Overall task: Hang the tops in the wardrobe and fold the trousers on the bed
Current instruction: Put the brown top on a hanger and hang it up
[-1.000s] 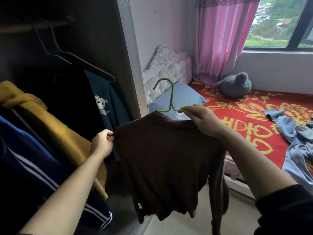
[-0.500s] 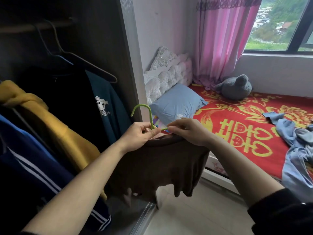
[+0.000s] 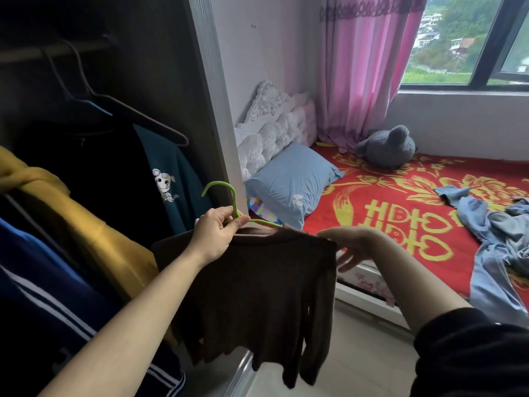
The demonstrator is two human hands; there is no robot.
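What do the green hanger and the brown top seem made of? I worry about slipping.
Green hanger: thin rod, matte, slightly fuzzy look, perhaps flocked or coated wire. Brown top: soft, limp matte fabric, likely a fine knit; weave too dark to confirm.

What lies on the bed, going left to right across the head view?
Blue pillow → grey plush toy → crumpled light-blue clothing, all on the red and gold bedspread.

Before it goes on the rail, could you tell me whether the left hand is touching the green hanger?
Touching: the head view shows the left hand pinching the green hanger at the base of its hook.
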